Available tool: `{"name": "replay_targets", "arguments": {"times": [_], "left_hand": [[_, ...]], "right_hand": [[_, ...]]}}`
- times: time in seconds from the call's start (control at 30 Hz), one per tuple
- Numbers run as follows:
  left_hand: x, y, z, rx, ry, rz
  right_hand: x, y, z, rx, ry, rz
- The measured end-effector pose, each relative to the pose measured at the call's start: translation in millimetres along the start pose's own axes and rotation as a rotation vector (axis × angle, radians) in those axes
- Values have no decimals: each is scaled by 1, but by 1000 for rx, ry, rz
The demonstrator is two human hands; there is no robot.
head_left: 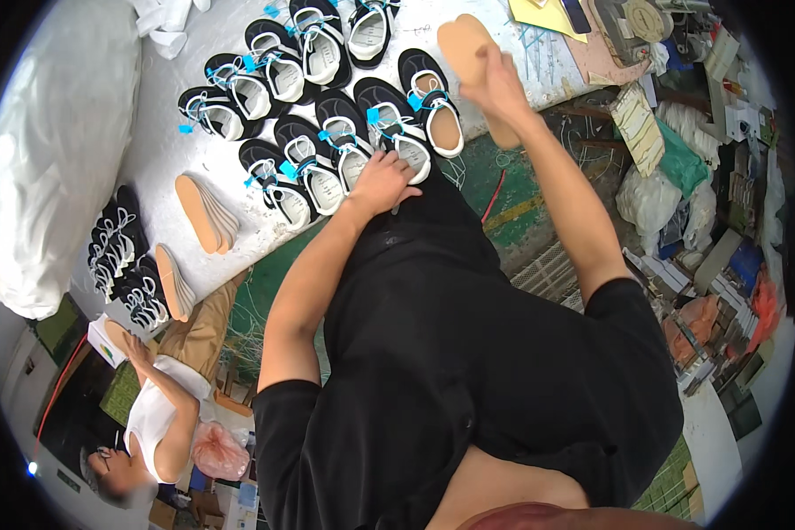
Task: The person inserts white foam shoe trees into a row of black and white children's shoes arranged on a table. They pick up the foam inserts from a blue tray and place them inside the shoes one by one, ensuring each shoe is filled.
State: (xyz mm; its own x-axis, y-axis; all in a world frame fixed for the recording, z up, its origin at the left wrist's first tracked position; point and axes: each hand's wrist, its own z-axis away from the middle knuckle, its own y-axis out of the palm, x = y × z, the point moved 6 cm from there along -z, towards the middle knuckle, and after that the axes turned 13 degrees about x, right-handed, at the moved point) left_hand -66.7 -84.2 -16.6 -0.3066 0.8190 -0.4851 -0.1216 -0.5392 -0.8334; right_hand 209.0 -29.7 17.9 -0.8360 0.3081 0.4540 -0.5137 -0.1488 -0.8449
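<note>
My right hand point(495, 86) grips a tan insole point(462, 42) above the table's right front edge. A tan end also shows below the palm; whether it is a second insole I cannot tell. My left hand point(384, 184) is closed on the heel of a black shoe point(405, 148) with white lining and blue tag, in the front row. Just right of it, another black shoe point(444, 128) has a tan insole inside. More black shoes point(298, 163) with white laces and blue tags stand in two rows, their pale insides facing up.
On the table point(163, 146) lies a stack of tan insoles point(205, 216), with another stack point(175, 283) nearer the left end. Dark shoes point(128, 230) are heaped there. A big white plastic bag point(57, 150) bulges at far left. A co-worker point(163, 415) holds an insole. Clutter and bags point(671, 194) fill the right.
</note>
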Motion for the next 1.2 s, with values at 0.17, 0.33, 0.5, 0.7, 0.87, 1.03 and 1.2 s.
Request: {"name": "replay_targets", "arguments": {"times": [0.17,0.33,0.5,0.7,0.87,1.03,1.2], "left_hand": [[47,-43,0,-376,-218,100],[66,-49,-38,-63,-326,22],[67,-43,-50,107,-234,73],[84,-26,-44,46,-226,79],[77,-31,-50,66,-202,119],[94,-30,-39,-5,-163,220],[94,-33,-27,-139,-130,301]], "right_hand": [[97,24,140,362,92,24],[136,78,161,442,108,134],[126,137,104,288,198,191],[159,85,144,452,35,238],[124,128,84,703,177,366],[145,109,113,479,-25,351],[129,110,113,330,-161,244]]}}
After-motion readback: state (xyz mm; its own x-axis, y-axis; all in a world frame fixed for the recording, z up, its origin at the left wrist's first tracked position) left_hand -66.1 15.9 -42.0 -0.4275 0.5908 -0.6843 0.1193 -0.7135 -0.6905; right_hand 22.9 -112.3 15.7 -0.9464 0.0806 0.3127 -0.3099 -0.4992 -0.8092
